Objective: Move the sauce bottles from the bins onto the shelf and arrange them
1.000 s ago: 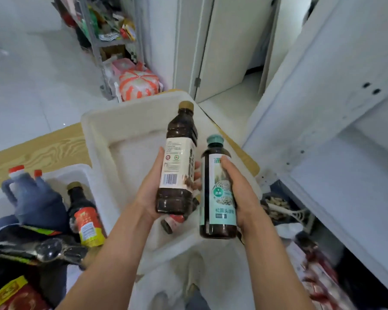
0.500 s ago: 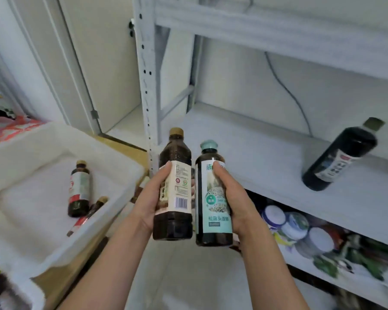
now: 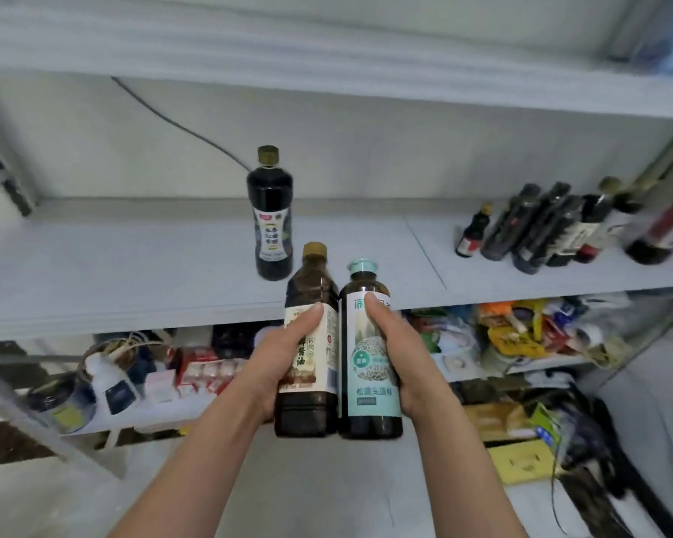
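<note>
**Q:** Since half a second ago, what has shifted?

**A:** Both held bottles have come up to the shelf (image 3: 133, 266) front, and the white bin has dropped out of view. The person now faces the shelf squarely.

**Q:** What are the hands doing?

**A:** The left hand (image 3: 284, 355) grips a gold-capped brown bottle (image 3: 325, 351) with a cream label. The right hand (image 3: 401, 351) is wrapped round a teal-capped bottle (image 3: 370, 366). The two are upright, touching side by side, in the air just in front of the shelf edge.

**Q:** Which step is this?

**A:** Probably the carry ending and the placing about to begin. The next move likely calls for lifting both over the edge and standing them on bare board, perhaps beside the tall dark bottle (image 3: 271, 215).

**Q:** And the count?

**A:** Two bottles are in hand, one per hand. One dark bottle stands alone mid-shelf. At the right end is a crowded group (image 3: 541, 227) with a small red-labelled bottle (image 3: 471, 236) at its left. That group holds at least six, but blur prevents an exact count.
</note>
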